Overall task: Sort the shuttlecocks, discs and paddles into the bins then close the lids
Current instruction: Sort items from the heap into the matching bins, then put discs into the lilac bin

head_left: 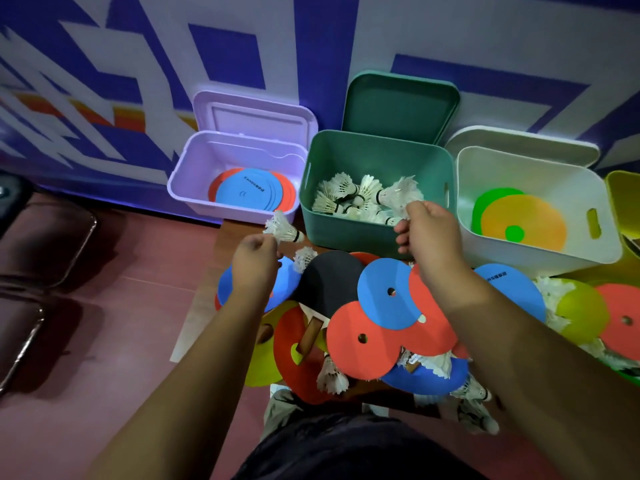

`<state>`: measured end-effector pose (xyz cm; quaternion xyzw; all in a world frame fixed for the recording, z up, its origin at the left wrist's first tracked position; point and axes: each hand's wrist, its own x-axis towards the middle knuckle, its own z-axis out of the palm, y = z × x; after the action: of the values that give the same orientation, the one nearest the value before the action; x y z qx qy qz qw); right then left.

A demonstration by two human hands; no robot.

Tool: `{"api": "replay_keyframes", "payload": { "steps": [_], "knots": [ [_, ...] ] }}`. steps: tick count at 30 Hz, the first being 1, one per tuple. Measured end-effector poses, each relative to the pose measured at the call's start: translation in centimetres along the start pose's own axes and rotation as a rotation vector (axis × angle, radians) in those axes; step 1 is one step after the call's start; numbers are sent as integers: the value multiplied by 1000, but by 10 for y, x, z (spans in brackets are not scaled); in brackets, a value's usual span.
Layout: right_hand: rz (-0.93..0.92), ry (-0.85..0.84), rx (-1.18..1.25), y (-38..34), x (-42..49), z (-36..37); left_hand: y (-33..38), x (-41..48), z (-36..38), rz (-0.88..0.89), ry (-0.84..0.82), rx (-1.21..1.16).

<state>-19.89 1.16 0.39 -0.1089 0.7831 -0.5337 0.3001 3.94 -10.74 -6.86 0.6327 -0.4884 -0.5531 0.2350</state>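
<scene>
Now: shuttlecock (284, 231) being pinched by feathers in left hand (254, 263), grip curled tight, beside near corner of purple bin (194, 199). In right hand (429, 233), second shuttlecock (401, 195) being held, grip closed round feathers, over green bin (346, 233) where more are lying. Inside purple bin, blue and red discs (247, 194) being stored; green and orange discs (523, 220) in white bin (540, 254). On desk (201, 317), paddle (329, 282) being half covered by loose discs (389, 292).

Discs (250, 195) in the left bin (207, 157), shuttlecocks (346, 195) in the middle bin (346, 234), mixed pile (381, 317) before them
</scene>
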Motion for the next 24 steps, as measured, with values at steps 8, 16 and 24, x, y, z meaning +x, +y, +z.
{"api": "replay_keyframes", "payload": {
  "steps": [8,16,24],
  "knots": [
    [254,9,187,-16,28,-3,58,0,5,231,-35,-124],
    [293,-60,134,12,11,-28,95,16,36,292,-191,61],
    [252,-98,63,35,10,-46,73,15,50,185,-192,143]
  ]
}}
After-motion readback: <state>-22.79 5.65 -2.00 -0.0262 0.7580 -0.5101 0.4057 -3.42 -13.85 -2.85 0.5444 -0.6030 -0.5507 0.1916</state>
